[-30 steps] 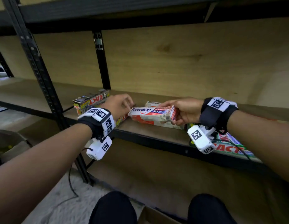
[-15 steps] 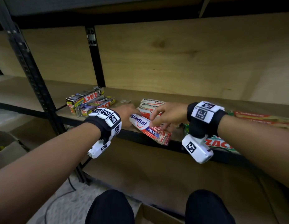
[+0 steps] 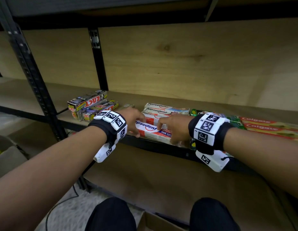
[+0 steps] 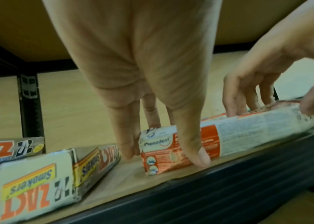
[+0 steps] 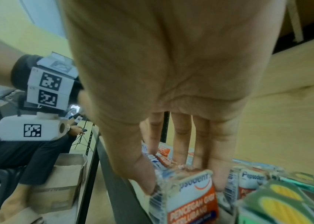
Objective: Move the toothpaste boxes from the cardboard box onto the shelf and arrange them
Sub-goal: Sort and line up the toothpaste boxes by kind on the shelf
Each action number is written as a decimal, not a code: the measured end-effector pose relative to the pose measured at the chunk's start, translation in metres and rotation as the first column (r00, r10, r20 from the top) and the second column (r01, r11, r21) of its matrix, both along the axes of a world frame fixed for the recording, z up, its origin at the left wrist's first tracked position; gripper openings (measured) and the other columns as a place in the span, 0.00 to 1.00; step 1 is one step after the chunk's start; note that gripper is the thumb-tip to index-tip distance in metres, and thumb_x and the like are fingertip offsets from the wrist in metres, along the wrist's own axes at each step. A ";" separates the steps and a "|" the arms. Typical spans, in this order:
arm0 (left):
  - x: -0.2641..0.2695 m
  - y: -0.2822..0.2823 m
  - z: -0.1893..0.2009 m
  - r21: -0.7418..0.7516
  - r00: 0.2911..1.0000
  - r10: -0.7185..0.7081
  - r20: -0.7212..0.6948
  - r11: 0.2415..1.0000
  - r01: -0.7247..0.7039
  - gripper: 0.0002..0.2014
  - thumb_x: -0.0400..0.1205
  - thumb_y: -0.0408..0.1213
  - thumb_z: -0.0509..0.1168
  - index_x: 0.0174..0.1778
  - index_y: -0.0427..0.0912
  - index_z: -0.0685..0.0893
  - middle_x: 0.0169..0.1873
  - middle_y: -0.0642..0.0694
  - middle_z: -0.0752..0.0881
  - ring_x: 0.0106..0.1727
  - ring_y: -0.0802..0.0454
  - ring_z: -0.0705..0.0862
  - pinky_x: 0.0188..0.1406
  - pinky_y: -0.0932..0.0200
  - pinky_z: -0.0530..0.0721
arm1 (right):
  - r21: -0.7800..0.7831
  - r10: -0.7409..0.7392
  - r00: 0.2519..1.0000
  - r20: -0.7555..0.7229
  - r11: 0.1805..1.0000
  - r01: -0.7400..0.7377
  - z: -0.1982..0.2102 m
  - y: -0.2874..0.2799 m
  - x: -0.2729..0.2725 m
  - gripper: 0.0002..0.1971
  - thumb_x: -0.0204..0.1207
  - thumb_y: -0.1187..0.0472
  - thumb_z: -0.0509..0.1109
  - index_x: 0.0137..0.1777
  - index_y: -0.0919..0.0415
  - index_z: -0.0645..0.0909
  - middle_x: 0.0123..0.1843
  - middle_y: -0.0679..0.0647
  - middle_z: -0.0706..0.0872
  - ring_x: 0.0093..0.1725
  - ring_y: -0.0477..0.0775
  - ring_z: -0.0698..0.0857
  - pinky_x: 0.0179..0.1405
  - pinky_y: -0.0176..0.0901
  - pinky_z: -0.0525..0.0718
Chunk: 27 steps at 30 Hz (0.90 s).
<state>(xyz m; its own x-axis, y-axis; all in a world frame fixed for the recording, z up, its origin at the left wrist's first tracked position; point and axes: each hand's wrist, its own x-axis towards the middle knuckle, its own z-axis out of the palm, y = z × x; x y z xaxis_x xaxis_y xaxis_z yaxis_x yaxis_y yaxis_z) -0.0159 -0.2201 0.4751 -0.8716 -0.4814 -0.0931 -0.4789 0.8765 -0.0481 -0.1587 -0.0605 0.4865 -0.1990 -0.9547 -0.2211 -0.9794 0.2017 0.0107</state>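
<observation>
Your left hand (image 3: 131,118) and your right hand (image 3: 174,129) both hold one Pepsodent box (image 3: 150,130). The box lies flat at the front edge of the shelf (image 3: 44,97), with its long side running along that edge.

Your left hand is at the left end of the box. In the left wrist view the left thumb (image 4: 192,145) presses on the front side and the fingers (image 4: 125,136) reach down behind that end, so the hand pinches the box between them.

Your right hand is at the right end. In the right wrist view the right thumb (image 5: 140,171) is on the side toward the shelf edge and the other fingers (image 5: 217,163) are on the far side, so this hand pinches the box too.

Just behind the held box lie more Pepsodent boxes (image 3: 161,109), side by side. To the left is a small pile of Zact boxes (image 3: 89,105). To the right lie green boxes (image 3: 198,112), and past them the Colgate boxes (image 3: 268,126).

A cardboard box (image 3: 155,222) sits low down between your knees, and only its corner shows. In the right wrist view another cardboard box (image 5: 62,181) stands on the floor, with another person (image 5: 27,151) sitting beside it.
</observation>
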 end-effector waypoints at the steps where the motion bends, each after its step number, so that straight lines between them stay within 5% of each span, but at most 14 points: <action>1: 0.001 -0.001 -0.002 0.039 0.999 -0.001 -0.037 0.999 0.002 0.35 0.67 0.54 0.81 0.71 0.54 0.80 0.66 0.53 0.82 0.66 0.50 0.79 0.64 0.56 0.77 | -0.006 0.005 1.000 -0.004 1.000 -0.005 -0.001 -0.001 -0.004 0.30 0.70 0.62 0.78 0.69 0.40 0.74 0.56 0.46 0.80 0.50 0.50 0.81 0.42 0.44 0.84; 5: 0.008 -0.007 -0.008 0.229 0.985 0.071 -0.155 0.973 -0.034 0.30 0.68 0.54 0.80 0.66 0.55 0.83 0.66 0.55 0.82 0.65 0.54 0.80 0.62 0.59 0.76 | 0.005 0.007 0.999 0.040 1.000 -0.007 0.002 -0.010 -0.017 0.28 0.70 0.63 0.80 0.65 0.36 0.80 0.58 0.43 0.83 0.51 0.50 0.84 0.42 0.43 0.86; 8: 0.009 -0.011 -0.009 0.321 0.978 0.113 -0.174 0.946 -0.052 0.27 0.67 0.55 0.81 0.62 0.57 0.85 0.62 0.58 0.84 0.61 0.57 0.81 0.56 0.61 0.76 | 0.017 0.030 0.987 0.157 0.999 -0.033 0.017 -0.018 -0.025 0.14 0.75 0.56 0.78 0.59 0.41 0.87 0.45 0.40 0.87 0.47 0.51 0.89 0.48 0.46 0.89; 10: 0.007 -0.011 -0.007 0.334 0.977 0.126 -0.170 0.940 -0.063 0.28 0.66 0.58 0.80 0.62 0.57 0.85 0.59 0.60 0.83 0.60 0.58 0.80 0.55 0.61 0.75 | -0.025 0.013 0.976 0.217 1.000 -0.008 0.029 -0.027 -0.032 0.09 0.78 0.47 0.73 0.56 0.44 0.89 0.46 0.43 0.90 0.45 0.50 0.89 0.47 0.47 0.91; 13: 0.004 -0.008 -0.008 0.313 0.970 0.165 -0.178 0.944 -0.103 0.32 0.61 0.66 0.78 0.59 0.59 0.85 0.58 0.61 0.82 0.59 0.57 0.81 0.61 0.56 0.79 | -0.097 -0.049 0.985 0.165 0.993 0.066 0.036 -0.052 -0.048 0.18 0.76 0.35 0.70 0.57 0.44 0.88 0.53 0.43 0.90 0.49 0.48 0.88 0.42 0.39 0.85; 16: 0.007 -0.008 -0.013 0.332 0.952 0.181 -0.247 0.939 -0.092 0.30 0.59 0.67 0.79 0.55 0.59 0.86 0.57 0.60 0.84 0.57 0.56 0.82 0.59 0.56 0.80 | -0.114 -0.126 0.988 0.089 0.984 0.135 0.027 -0.077 -0.069 0.24 0.73 0.30 0.68 0.62 0.42 0.87 0.67 0.43 0.86 0.63 0.53 0.84 0.65 0.48 0.80; 21: 0.015 -0.009 -0.013 0.387 0.955 0.130 -0.268 0.922 -0.017 0.26 0.67 0.60 0.78 0.61 0.61 0.86 0.58 0.65 0.81 0.58 0.60 0.78 0.55 0.59 0.74 | -0.027 -0.198 0.978 0.070 0.979 0.201 0.011 -0.095 -0.089 0.29 0.78 0.35 0.68 0.78 0.42 0.74 0.81 0.47 0.72 0.79 0.56 0.72 0.77 0.50 0.67; 27: 0.003 -0.006 -0.010 0.391 0.979 0.063 -0.195 0.920 0.019 0.27 0.67 0.61 0.77 0.63 0.65 0.85 0.66 0.66 0.82 0.68 0.61 0.78 0.70 0.52 0.75 | 0.053 -0.182 0.983 0.012 0.982 0.181 0.009 -0.109 -0.093 0.31 0.78 0.41 0.72 0.81 0.42 0.71 0.84 0.45 0.68 0.81 0.54 0.68 0.78 0.45 0.65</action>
